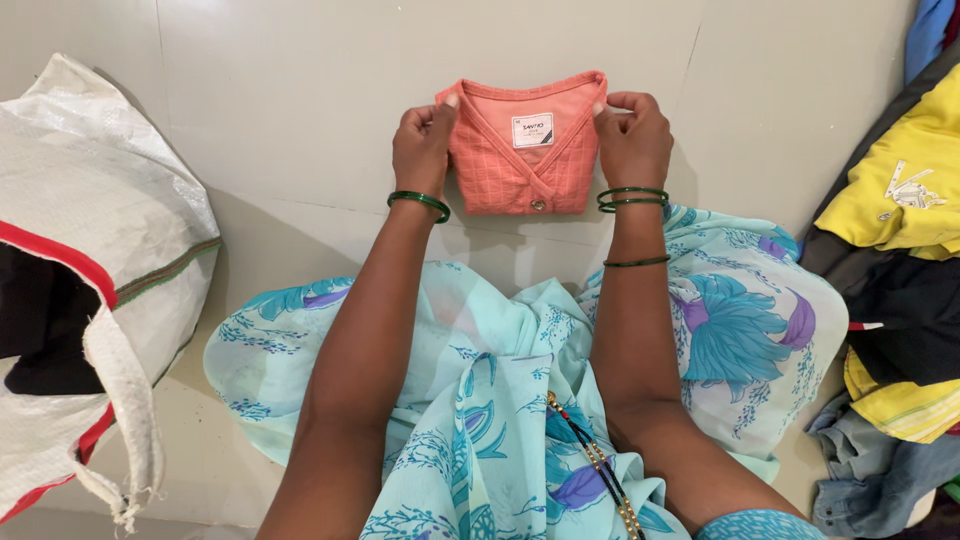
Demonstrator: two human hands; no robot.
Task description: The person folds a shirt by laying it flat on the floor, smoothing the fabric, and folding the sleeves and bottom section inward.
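Note:
A small coral-pink checked garment (520, 165), folded into a neat rectangle with a V-neck, a white label and one button, lies on the grey tiled floor (300, 90) in front of me. My left hand (423, 145) pinches its top left corner. At the top right corner my right hand (632, 135) grips the fabric the same way. Green bangles circle both wrists.
A large white woven sack (90, 270) with red trim and dark cloth inside lies open at the left. A heap of clothes (905, 270), yellow, black and denim, is piled at the right. My pale blue floral sari (500, 400) spreads over my lap.

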